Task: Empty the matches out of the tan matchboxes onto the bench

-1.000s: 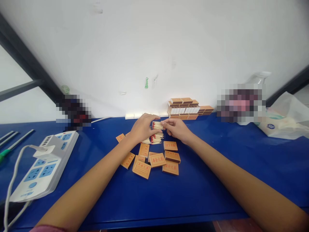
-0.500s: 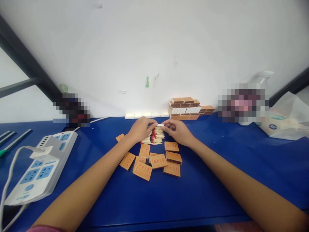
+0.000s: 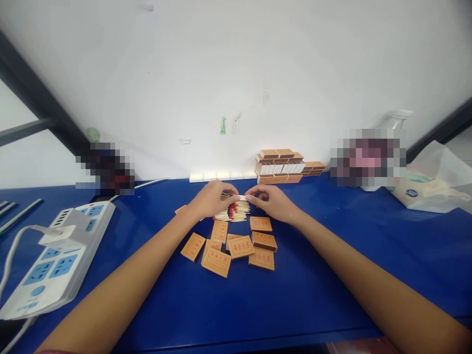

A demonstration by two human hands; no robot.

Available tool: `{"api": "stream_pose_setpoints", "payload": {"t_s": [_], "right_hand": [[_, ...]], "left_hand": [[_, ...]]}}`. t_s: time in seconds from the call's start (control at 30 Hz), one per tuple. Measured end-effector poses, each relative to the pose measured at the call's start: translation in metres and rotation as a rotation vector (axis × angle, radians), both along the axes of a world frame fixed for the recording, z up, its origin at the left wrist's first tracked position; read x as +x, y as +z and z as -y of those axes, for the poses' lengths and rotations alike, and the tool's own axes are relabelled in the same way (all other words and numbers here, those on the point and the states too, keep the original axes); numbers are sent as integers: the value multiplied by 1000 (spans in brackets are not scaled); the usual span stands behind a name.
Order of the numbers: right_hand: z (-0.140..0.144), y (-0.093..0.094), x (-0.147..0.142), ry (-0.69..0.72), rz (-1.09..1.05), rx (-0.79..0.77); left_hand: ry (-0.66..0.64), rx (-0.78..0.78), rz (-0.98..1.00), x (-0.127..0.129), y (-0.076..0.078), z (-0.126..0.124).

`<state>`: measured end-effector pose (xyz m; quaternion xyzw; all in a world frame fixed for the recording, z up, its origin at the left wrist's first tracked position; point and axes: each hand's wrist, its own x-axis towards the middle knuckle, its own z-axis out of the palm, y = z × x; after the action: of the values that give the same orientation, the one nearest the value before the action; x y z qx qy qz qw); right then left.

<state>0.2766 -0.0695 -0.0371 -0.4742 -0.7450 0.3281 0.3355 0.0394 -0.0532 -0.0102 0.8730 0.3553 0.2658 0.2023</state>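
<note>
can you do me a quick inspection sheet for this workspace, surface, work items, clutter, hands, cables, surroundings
Surface: blue table, glossy.
Work items: loose matches piled in the middle; scattered matchboxes nearer the camera, some overlapping; stacked matchboxes and a row of white blocks by the wall.
Clutter: power strip and rods at left; tissue pack at right.
Hands: left hand and right hand pinch a small white piece between them.
Cables: white cable plugged into the strip.
Surroundings: pale wall, dark frame; two pixelated patches, contents unreadable.
</note>
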Motion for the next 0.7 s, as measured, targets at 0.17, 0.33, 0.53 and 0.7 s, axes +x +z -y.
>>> {"api": "stream_pose_setpoints", "payload": {"t_s": [0.17,0.33,0.53,0.7], "right_hand": [[2,4,0,5,-12,-65],[3,5,0,-15,-33,-88],[5,9,0,-5,-72,-117],[6,11,1,2,-129,-149]], "left_hand": [[3,-33,7,0,-2,-1],[24,-72,20,-1,-5,-3],[40,-98,45,-1,-4,-2],[27,-113,53,-1,-2,-1]]}}
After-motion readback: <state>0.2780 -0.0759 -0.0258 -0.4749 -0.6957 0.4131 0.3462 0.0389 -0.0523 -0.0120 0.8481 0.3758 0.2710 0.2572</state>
